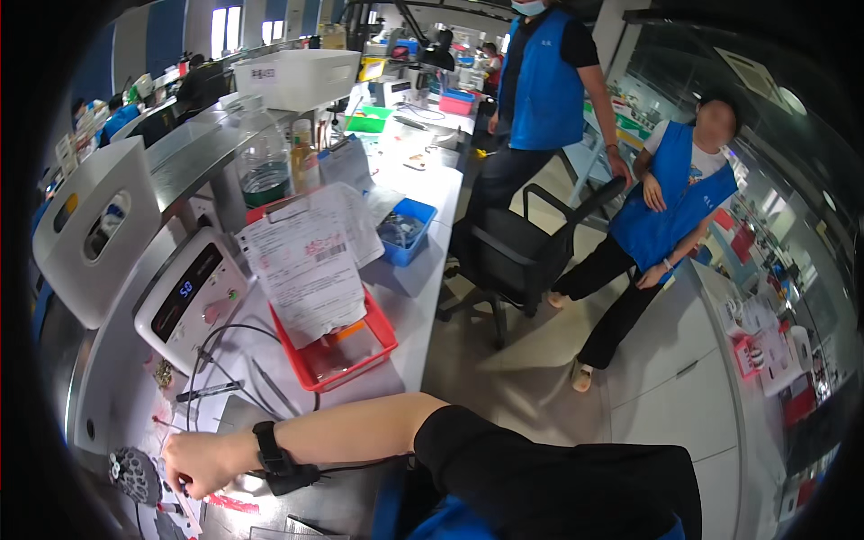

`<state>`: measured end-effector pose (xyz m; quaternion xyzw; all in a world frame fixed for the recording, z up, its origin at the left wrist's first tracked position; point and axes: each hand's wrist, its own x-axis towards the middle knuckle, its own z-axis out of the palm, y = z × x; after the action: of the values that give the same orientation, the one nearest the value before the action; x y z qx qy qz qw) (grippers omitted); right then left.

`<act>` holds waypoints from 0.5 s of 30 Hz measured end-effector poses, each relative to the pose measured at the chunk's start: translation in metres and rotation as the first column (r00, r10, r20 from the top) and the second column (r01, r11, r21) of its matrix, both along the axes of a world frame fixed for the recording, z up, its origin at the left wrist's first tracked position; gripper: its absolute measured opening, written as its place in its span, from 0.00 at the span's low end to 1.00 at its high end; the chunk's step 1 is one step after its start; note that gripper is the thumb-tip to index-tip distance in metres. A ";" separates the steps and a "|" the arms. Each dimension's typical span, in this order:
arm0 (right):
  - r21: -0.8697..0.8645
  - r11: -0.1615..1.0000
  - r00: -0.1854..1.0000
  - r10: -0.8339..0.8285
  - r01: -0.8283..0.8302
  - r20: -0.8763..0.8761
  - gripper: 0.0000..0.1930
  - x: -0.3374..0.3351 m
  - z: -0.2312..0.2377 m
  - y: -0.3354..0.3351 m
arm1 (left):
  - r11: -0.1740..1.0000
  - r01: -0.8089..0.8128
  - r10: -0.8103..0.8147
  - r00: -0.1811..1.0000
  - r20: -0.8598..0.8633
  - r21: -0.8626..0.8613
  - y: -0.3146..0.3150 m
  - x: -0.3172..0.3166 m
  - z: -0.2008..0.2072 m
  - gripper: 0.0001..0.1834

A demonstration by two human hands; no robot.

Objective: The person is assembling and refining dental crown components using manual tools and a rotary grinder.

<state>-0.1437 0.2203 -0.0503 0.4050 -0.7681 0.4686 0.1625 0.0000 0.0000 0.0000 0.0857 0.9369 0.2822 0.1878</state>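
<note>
My right hand [205, 461] reaches across to the lower left of the workbench, fingers curled down and closed. Something small and dark shows at the fingertips, too little of it to name. A black strap with a dark box [274, 459] is round the wrist. Just left of the hand stands a dark grey rounded object with a honeycomb pattern [135, 477]. Under and beside the fingers lies a white sheet with a red strip [232, 504]. A black pen [209, 391] rests beyond the hand. My left hand is out of view.
A white control unit [191, 297] with a lit display and cable stands behind. Papers on a clipboard [306, 261] lean over a red tray [346, 360]; a blue bin [407, 232] is beyond. At right are an office chair [526, 256] and two people in blue vests [544, 81].
</note>
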 end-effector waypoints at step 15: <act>-0.585 0.797 0.610 0.541 -0.151 0.579 0.14 0.079 -0.004 0.026 | 0.920 -0.053 0.173 0.944 -0.281 0.389 0.026 0.021 -0.036 0.06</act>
<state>-0.0651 0.2466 -0.0544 0.2786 -0.5289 0.7864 -0.1553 0.0207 0.0258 -0.0364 0.1084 0.8864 0.4501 0.0019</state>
